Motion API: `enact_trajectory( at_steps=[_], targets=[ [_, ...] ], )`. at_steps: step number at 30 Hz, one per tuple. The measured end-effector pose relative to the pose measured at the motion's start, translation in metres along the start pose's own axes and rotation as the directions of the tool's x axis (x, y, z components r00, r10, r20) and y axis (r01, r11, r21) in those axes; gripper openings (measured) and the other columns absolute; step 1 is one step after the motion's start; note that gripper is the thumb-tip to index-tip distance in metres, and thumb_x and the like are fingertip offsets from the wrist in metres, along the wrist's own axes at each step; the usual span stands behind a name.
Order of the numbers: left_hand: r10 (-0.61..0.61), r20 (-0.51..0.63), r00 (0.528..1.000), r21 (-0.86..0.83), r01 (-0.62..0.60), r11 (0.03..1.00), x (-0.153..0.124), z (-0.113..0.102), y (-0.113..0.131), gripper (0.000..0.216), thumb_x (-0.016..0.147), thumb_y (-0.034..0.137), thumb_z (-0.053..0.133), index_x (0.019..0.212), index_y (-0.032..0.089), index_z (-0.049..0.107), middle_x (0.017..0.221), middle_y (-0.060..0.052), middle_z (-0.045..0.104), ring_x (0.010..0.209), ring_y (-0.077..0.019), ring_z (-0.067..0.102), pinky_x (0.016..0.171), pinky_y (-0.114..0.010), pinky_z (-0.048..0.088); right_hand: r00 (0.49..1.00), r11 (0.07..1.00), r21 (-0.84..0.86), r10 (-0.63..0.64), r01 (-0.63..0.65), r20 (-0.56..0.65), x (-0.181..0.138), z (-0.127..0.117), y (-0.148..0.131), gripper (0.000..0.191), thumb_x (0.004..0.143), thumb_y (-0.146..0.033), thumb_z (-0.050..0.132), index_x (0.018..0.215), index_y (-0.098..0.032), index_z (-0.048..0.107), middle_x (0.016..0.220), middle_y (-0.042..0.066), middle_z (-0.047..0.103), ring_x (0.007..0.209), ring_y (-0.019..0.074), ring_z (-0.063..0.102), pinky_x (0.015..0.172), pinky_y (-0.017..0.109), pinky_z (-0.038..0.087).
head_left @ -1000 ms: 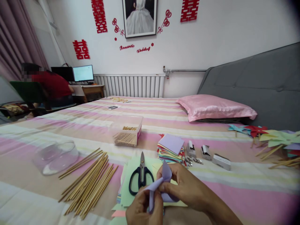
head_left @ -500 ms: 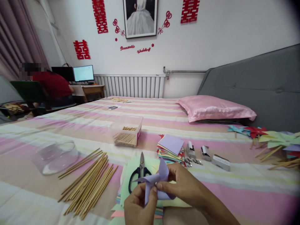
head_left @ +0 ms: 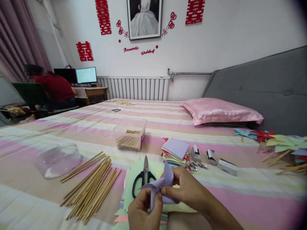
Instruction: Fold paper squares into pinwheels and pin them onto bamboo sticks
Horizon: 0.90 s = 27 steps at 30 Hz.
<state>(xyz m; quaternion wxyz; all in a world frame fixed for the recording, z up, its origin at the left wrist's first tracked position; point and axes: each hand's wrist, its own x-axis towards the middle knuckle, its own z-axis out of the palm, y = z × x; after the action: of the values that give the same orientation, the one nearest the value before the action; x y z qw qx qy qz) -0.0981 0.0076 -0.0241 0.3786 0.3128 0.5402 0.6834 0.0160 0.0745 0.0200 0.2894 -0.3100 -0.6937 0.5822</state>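
Note:
Both my hands hold a lilac paper piece point(head_left: 161, 185) folded into pinwheel-like flaps, low in the middle of the view. My left hand point(head_left: 144, 210) pinches its lower flap from below. My right hand point(head_left: 185, 191) pinches its centre from the right, fingers closed. Just behind the paper lie black-handled scissors point(head_left: 144, 179) on pale green paper sheets point(head_left: 134, 191). A stack of coloured paper squares point(head_left: 175, 151) with a lilac sheet on top sits beyond my right hand.
A bundle of bamboo sticks point(head_left: 92, 187) lies to the left beside a clear plastic container point(head_left: 57, 159). A clear box of short sticks point(head_left: 130, 134), staplers point(head_left: 211, 156) and finished pinwheels point(head_left: 280, 143) rest on the striped bed. Another person point(head_left: 52, 89) sits at a desk far left.
The lilac paper's flaps have been folded toward its centre, giving a pinwheel shape. My hands stayed in much the same place; the view shifted slightly.

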Motion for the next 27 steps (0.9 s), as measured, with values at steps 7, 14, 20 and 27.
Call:
enact_trajectory(
  at_steps=[7,14,20,27],
  targets=[
    [0.074,0.01,0.997,0.14,-0.074,0.987,0.001,-0.003,0.011,0.017,0.063,0.034,0.068,0.069,0.018,0.068,0.064,-0.001,0.07,0.063,-0.0162,0.062,0.061,-0.022,0.047,0.998,0.996,0.074,0.046,-0.042,-0.052,0.001,-0.002,0.002,0.018,0.063,-0.028,0.071,0.067,-0.013,0.063,0.057,-0.003,0.052,0.054,0.0098,0.044,0.05,0.02,0.034],
    [0.455,-0.335,0.825,0.788,-0.02,0.616,0.026,-0.064,0.025,0.028,0.076,0.04,0.051,0.087,0.02,0.066,0.081,-0.008,0.07,0.082,-0.0269,0.063,0.076,-0.035,0.044,0.997,0.995,0.096,0.009,-0.002,-0.075,-0.003,-0.013,-0.003,0.019,0.069,-0.03,0.068,0.079,-0.014,0.065,0.069,0.001,0.062,0.064,0.0135,0.053,0.056,0.022,0.036],
    [0.387,-0.238,0.891,0.971,0.228,0.071,0.043,-0.108,0.023,0.037,0.079,0.025,0.038,0.093,0.016,0.071,0.101,-0.014,0.067,0.087,-0.0342,0.056,0.074,-0.041,0.042,0.998,0.995,0.102,0.01,-0.004,-0.066,-0.003,-0.009,-0.001,0.014,0.068,-0.019,0.065,0.08,-0.014,0.068,0.07,0.0,0.065,0.066,0.0145,0.055,0.057,0.022,0.037],
    [0.294,-0.3,0.907,0.946,0.323,-0.033,0.043,-0.11,0.023,0.035,0.08,0.031,0.039,0.093,0.022,0.071,0.093,-0.014,0.067,0.082,-0.0323,0.057,0.062,-0.037,0.037,0.998,0.998,0.056,0.002,0.002,-0.067,-0.001,-0.005,-0.003,0.009,0.067,-0.019,0.065,0.074,-0.013,0.068,0.067,0.0,0.065,0.063,0.0137,0.054,0.058,0.023,0.038]
  ],
)
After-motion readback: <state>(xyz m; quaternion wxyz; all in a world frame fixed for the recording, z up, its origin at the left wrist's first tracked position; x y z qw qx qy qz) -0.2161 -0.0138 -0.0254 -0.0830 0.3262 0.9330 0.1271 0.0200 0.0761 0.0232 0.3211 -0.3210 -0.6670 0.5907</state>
